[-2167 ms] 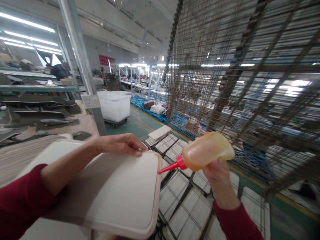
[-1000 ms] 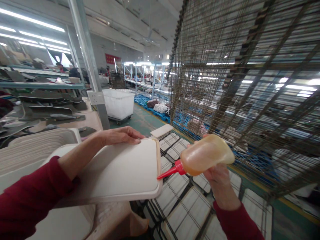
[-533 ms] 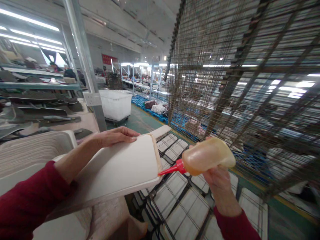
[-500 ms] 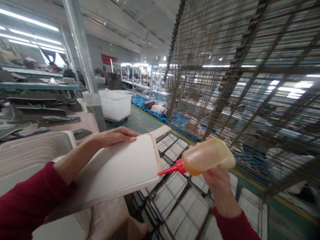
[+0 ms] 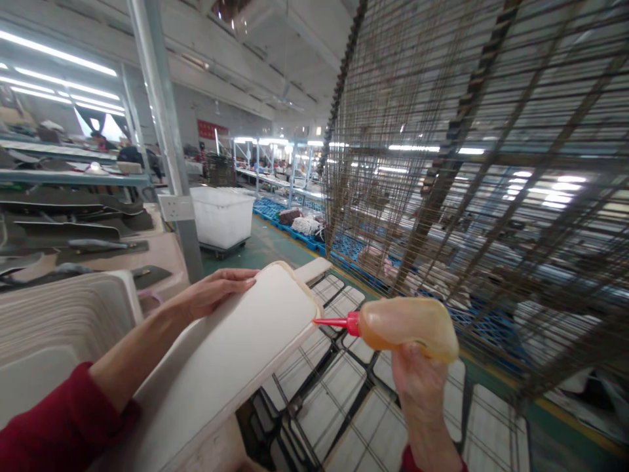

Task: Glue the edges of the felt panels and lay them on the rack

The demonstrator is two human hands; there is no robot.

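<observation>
Glue work fills the near middle of the view. The left hand [image 5: 211,295] lies flat on the far left edge of a white panel [image 5: 230,347], fingers together and pressing down rather than closed round it; the panel tilts up toward the far right, its near end out of view. The right hand [image 5: 417,373] is clamped round the belly of a soft amber squeeze bottle [image 5: 407,322], whose red nozzle [image 5: 334,322] points left and just meets the panel's right corner, where a thin tan line follows the rim.

The panel looks stiff yet light, thin enough to flex if held by one corner alone, so an edge or a flat palm seems the safe hold, clear of the wet-looking rim. The bottle seems soft and yielding; a grip at the belly would govern the flow.

Below, on the right, white tiles lie on a wire rack [image 5: 344,400]; a tall wire rack tower [image 5: 466,164] stands far right. A white bin [image 5: 221,216] sits far off. A red sign on the far wall is too blurred to read, and no label shows on the bottle.
</observation>
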